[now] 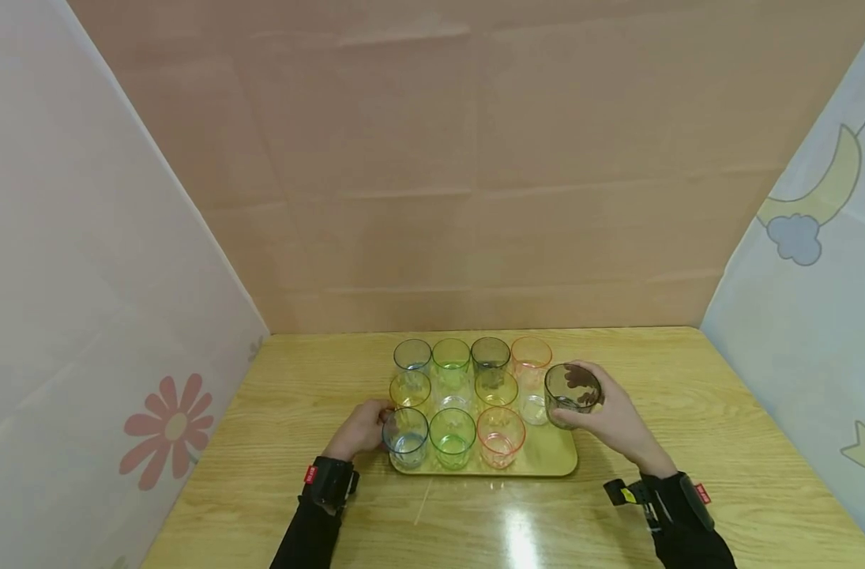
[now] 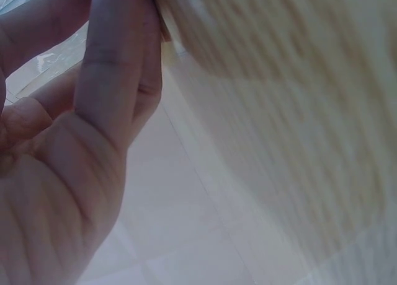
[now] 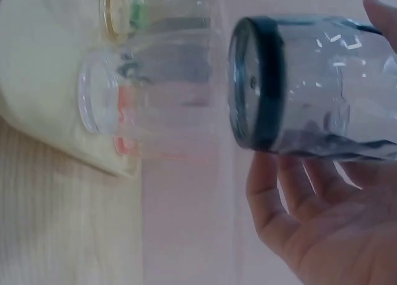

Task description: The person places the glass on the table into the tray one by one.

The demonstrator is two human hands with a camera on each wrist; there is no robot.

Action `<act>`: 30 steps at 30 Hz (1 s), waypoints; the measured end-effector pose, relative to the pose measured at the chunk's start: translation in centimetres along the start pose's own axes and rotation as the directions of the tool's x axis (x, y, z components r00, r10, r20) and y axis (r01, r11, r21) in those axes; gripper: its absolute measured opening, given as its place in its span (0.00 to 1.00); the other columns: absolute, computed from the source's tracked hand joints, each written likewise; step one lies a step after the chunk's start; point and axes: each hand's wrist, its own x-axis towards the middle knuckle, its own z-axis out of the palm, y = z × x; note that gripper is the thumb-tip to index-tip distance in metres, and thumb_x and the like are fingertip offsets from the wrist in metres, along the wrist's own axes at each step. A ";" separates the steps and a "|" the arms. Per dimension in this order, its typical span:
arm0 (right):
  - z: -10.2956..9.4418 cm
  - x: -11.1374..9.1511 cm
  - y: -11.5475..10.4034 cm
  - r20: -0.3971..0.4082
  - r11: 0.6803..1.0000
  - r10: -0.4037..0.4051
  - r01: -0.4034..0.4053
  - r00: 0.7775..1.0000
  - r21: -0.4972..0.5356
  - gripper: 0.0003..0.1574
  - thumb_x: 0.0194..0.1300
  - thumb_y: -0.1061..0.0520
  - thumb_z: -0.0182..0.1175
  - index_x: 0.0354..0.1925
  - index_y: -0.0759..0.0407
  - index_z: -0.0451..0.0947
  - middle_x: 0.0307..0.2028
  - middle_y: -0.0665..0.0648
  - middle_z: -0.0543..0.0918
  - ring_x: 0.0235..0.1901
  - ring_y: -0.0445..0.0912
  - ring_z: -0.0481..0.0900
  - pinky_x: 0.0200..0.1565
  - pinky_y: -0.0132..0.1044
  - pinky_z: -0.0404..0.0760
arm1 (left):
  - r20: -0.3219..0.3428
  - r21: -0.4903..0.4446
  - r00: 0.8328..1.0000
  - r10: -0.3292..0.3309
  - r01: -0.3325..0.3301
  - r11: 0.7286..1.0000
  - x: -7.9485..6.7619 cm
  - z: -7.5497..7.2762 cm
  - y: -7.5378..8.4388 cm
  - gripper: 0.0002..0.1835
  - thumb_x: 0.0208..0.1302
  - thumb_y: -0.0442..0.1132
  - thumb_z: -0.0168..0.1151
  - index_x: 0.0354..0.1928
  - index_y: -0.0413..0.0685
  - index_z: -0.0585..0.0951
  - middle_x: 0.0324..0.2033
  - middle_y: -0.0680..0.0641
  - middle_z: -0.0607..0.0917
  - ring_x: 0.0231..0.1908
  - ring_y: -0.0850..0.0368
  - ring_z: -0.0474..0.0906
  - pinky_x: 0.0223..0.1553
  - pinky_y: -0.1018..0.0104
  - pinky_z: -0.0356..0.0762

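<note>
My right hand (image 1: 610, 415) grips a smoky grey drinking glass (image 1: 571, 391) over the right end of a yellowish tray (image 1: 556, 454). In the right wrist view, the glass's thick dark base (image 3: 257, 83) is raised beyond the tray glasses, with curled fingers (image 3: 270, 192) along its side. At the tray's left edge is my left hand (image 1: 363, 431), its fingertips beside a blue-rimmed glass (image 1: 406, 438) and partly hidden by it. I cannot tell whether these fingers grip the tray edge or just touch it. Next to the blue-rimmed glass stand a green glass (image 1: 453, 438) and an orange-rimmed glass (image 1: 501, 438).
Behind the front glasses stand more, among them a yellow-rimmed glass (image 1: 496, 389), a dark-rimmed glass (image 1: 490, 353) and another orange-rimmed glass (image 1: 532, 354). The wooden table (image 1: 297, 379) ends at a brown back panel (image 1: 404, 261), with pale patterned panels (image 1: 830, 332) on both sides.
</note>
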 end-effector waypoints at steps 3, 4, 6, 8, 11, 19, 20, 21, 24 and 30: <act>-0.5 -0.2 -0.2 0.025 0.999 -0.039 0.039 0.999 -0.014 0.47 0.57 0.53 0.72 0.70 0.53 0.61 0.56 0.59 0.74 0.52 0.37 0.73 0.46 0.34 0.76 | 0.000 -0.003 1.000 -0.004 0.004 1.000 0.0 0.0 0.0 0.19 0.62 0.25 0.61 0.56 0.33 0.78 0.28 0.45 0.79 0.28 0.57 0.78 0.25 0.62 0.82; -0.6 -0.3 -0.2 0.036 0.999 -0.049 0.050 0.998 -0.012 0.47 0.57 0.54 0.72 0.69 0.54 0.61 0.56 0.59 0.75 0.51 0.35 0.73 0.45 0.33 0.76 | -0.002 -0.003 1.000 -0.006 0.006 1.000 0.0 -0.1 0.0 0.19 0.62 0.24 0.61 0.56 0.33 0.78 0.28 0.45 0.79 0.28 0.57 0.78 0.26 0.62 0.82; -0.9 -0.3 -0.3 0.073 0.998 -0.057 0.058 0.996 -0.008 0.48 0.55 0.53 0.73 0.69 0.55 0.62 0.57 0.59 0.75 0.51 0.35 0.73 0.44 0.31 0.76 | -0.007 0.007 1.000 -0.009 0.009 1.000 0.1 -0.1 -0.1 0.18 0.62 0.25 0.61 0.55 0.34 0.78 0.28 0.46 0.79 0.28 0.58 0.78 0.26 0.62 0.82; -1.1 -0.3 -0.3 0.118 0.998 -0.051 0.054 0.992 -0.018 0.48 0.54 0.51 0.75 0.68 0.55 0.63 0.57 0.59 0.75 0.51 0.40 0.74 0.45 0.33 0.77 | -0.011 0.015 1.000 -0.008 0.008 1.000 0.1 -0.1 -0.1 0.18 0.62 0.25 0.61 0.54 0.34 0.79 0.27 0.46 0.79 0.28 0.58 0.78 0.26 0.62 0.82; -1.2 -0.5 -0.2 0.185 0.998 -0.022 0.034 0.983 -0.061 0.50 0.52 0.47 0.75 0.68 0.51 0.64 0.56 0.56 0.73 0.51 0.47 0.73 0.45 0.37 0.78 | -0.012 0.027 1.000 -0.004 0.005 1.000 0.2 -0.1 -0.1 0.17 0.62 0.25 0.61 0.54 0.35 0.79 0.27 0.47 0.78 0.28 0.58 0.78 0.26 0.62 0.82; -1.2 -1.0 0.1 0.324 0.999 0.048 -0.046 0.945 -0.016 0.54 0.51 0.46 0.76 0.70 0.50 0.61 0.61 0.64 0.70 0.57 0.61 0.70 0.38 0.36 0.81 | 0.004 0.008 1.000 -0.001 0.001 1.000 0.1 0.0 0.1 0.17 0.63 0.25 0.59 0.55 0.33 0.78 0.28 0.45 0.79 0.28 0.57 0.78 0.26 0.61 0.83; -1.1 -1.0 0.2 0.328 0.999 0.047 -0.041 0.943 -0.026 0.54 0.50 0.46 0.76 0.70 0.51 0.61 0.60 0.65 0.71 0.56 0.61 0.71 0.39 0.36 0.81 | 0.002 0.012 1.000 0.001 -0.001 1.000 0.1 0.0 0.1 0.16 0.64 0.25 0.59 0.54 0.33 0.78 0.28 0.45 0.79 0.28 0.57 0.78 0.26 0.61 0.82; -1.1 -0.9 0.3 0.330 0.999 0.045 -0.034 0.943 -0.039 0.53 0.50 0.46 0.76 0.69 0.52 0.62 0.59 0.65 0.72 0.56 0.60 0.71 0.39 0.36 0.81 | 0.001 0.015 1.000 -0.001 0.001 1.000 0.1 0.0 0.0 0.16 0.64 0.25 0.59 0.54 0.34 0.79 0.28 0.46 0.79 0.28 0.57 0.78 0.26 0.61 0.82; -0.7 -0.8 0.6 0.326 0.993 0.027 0.011 0.945 -0.114 0.52 0.49 0.46 0.77 0.66 0.56 0.63 0.55 0.63 0.75 0.54 0.58 0.74 0.43 0.38 0.80 | -0.004 0.017 1.000 -0.011 0.011 1.000 0.2 0.0 -0.1 0.17 0.64 0.25 0.59 0.55 0.35 0.79 0.28 0.46 0.79 0.28 0.58 0.78 0.26 0.62 0.82; 0.5 -0.5 0.2 0.331 0.979 0.047 0.021 0.942 -0.200 0.50 0.46 0.49 0.78 0.61 0.63 0.64 0.51 0.61 0.76 0.51 0.55 0.76 0.46 0.41 0.79 | -0.003 0.020 1.000 0.006 -0.006 1.000 0.3 0.1 -0.3 0.16 0.64 0.24 0.58 0.54 0.35 0.79 0.27 0.46 0.78 0.28 0.57 0.77 0.25 0.62 0.82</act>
